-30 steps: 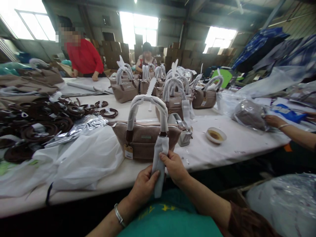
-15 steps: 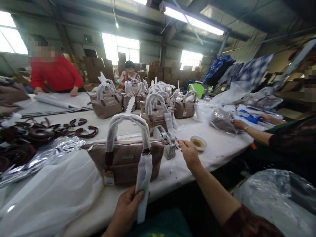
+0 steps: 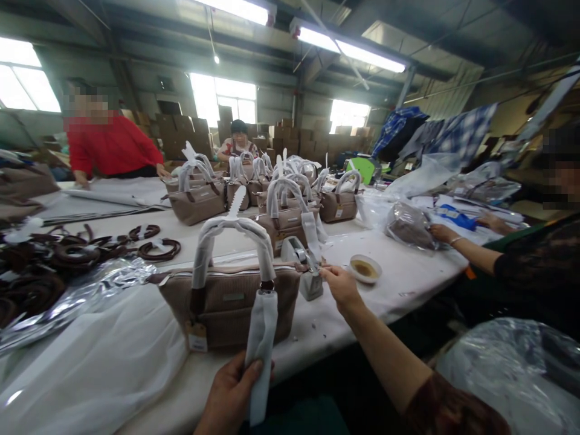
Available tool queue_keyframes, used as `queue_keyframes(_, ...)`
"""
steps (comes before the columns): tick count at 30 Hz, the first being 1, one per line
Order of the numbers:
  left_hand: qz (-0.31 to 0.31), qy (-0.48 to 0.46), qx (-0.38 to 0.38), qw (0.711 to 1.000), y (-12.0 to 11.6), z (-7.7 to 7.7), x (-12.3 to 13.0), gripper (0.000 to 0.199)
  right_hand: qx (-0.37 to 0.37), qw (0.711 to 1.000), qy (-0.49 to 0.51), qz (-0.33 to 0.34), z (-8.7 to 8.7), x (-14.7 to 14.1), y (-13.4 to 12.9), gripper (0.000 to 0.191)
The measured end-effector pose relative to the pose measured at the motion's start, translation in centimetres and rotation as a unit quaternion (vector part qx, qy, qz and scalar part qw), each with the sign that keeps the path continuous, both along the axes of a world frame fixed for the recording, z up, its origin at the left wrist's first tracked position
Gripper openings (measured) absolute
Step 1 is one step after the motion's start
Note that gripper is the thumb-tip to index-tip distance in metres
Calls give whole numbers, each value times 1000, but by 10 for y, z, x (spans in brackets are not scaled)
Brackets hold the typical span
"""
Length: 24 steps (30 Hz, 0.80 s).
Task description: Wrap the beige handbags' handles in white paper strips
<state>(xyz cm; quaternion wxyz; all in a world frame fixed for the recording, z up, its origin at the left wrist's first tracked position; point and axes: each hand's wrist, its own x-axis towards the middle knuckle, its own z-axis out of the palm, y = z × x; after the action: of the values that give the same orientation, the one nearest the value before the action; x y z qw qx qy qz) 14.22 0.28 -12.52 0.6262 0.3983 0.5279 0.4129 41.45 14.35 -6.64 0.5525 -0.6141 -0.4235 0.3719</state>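
Note:
A taupe handbag [image 3: 226, 305] stands upright on the table in front of me, its two handles [image 3: 235, 229] wrapped in white. From the ring at the base of one handle hangs a flat strip in white wrapping [image 3: 263, 344]. My left hand [image 3: 233, 389] is closed around the strip's lower part, thumb on top. My right hand [image 3: 342, 287] pinches at the front of a grey tape dispenser [image 3: 312, 286], fingertips at the tape's end; the tape itself is hard to make out. A paper tag [image 3: 197, 338] hangs on the bag's front left.
More wrapped-handle handbags [image 3: 199, 199] stand behind. Coiled brown straps [image 3: 158, 249] and white sheeting [image 3: 113, 356] lie left. A shallow bowl [image 3: 365, 269] sits right of the dispenser. A co-worker's hand [image 3: 444, 234] touches a plastic-bagged bag [image 3: 410, 225]. Another person in red stands far left.
My right hand has shifted slightly left, closer against the tape dispenser. My left hand still grips the wrapped strip. The person in red has moved an arm outward to the right.

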Motion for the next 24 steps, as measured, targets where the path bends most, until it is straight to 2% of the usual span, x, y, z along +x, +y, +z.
queue_keyframes(4,-6,-19,-8,1000,2,-3,1,49,-48,999,15,21,-15,-1,-28,32)
queue_keyframes(7,-17,-6,1,1000,3,-1,1,48,-74,997,22,26,-31,-2,-25,32)
queue_keyframes(10,-11,13,12,1000,0,7,1,44,-86,996,2,15,-42,5,-15,29)
queue_keyframes(12,-9,16,18,1000,-4,14,2,39,-90,996,-17,17,-45,9,-16,26)
queue_keyframes(14,-11,9,23,1000,-7,19,2,37,-88,995,-26,35,-42,8,-29,26)
queue_keyframes(16,-10,5,24,1000,-9,23,2,36,-66,994,-23,89,-32,-1,-52,28)
queue_keyframes(18,-5,22,26,999,-10,25,3,34,-17,980,-15,197,-16,-18,-81,26)
queue_keyframes(20,2,50,39,998,-10,28,4,32,37,941,-19,335,1,-43,-108,20)
queue_keyframes(22,2,72,61,995,-10,32,5,30,89,892,-48,441,12,-69,-126,17)
queue_keyframes(24,-4,90,89,992,-12,37,6,29,112,872,-95,467,16,-93,-132,17)
